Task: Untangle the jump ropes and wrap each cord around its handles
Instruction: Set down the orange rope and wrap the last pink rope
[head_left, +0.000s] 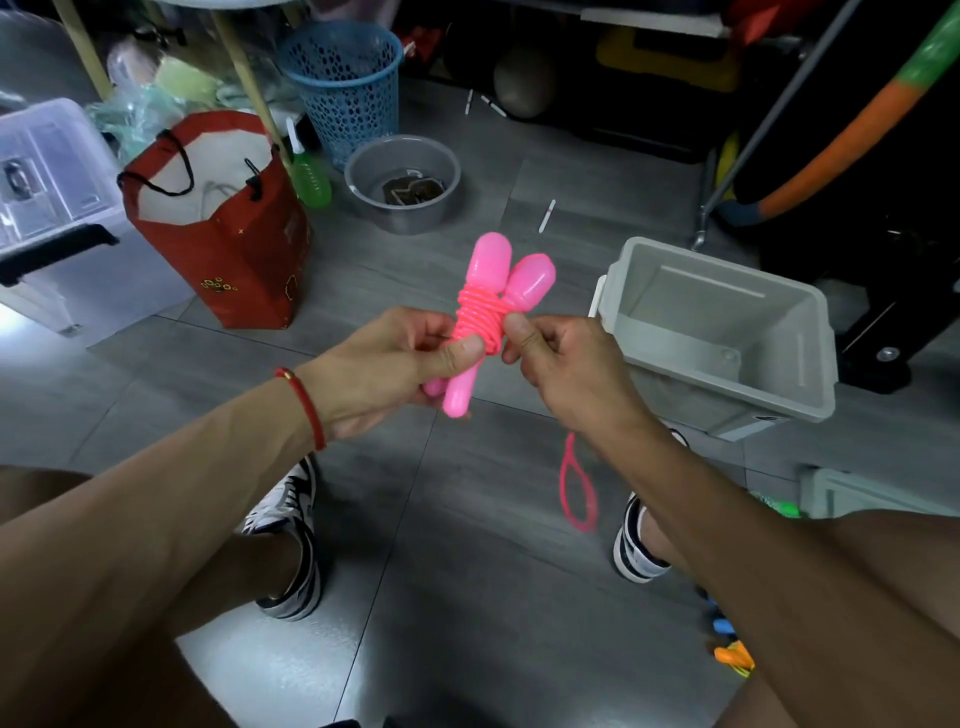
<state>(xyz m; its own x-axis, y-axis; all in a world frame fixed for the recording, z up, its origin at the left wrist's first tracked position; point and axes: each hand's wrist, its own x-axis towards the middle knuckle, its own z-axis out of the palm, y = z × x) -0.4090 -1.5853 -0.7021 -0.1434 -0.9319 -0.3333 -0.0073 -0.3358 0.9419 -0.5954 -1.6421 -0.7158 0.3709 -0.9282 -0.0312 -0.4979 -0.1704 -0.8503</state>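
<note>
Here, head view | pink handles (491, 291) are being held crossed at centre frame, so turns stay bunched | left hand (387, 364) is being closed around them, thumb pressed on the pink cord (475, 317) | right hand (558, 361) is pinching cord at 3 o'clock | a slack loop (575, 491) is being left hanging toward 5 o'clock, probably the last to wrap.

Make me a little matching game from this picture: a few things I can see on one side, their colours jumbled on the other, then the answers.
Things:
1. jump rope handles
2. mesh basket
3. paper bag
4. round basin

Colours:
A. grey
B. red
C. pink
D. blue

Pairs: 1-C, 2-D, 3-B, 4-A
</note>
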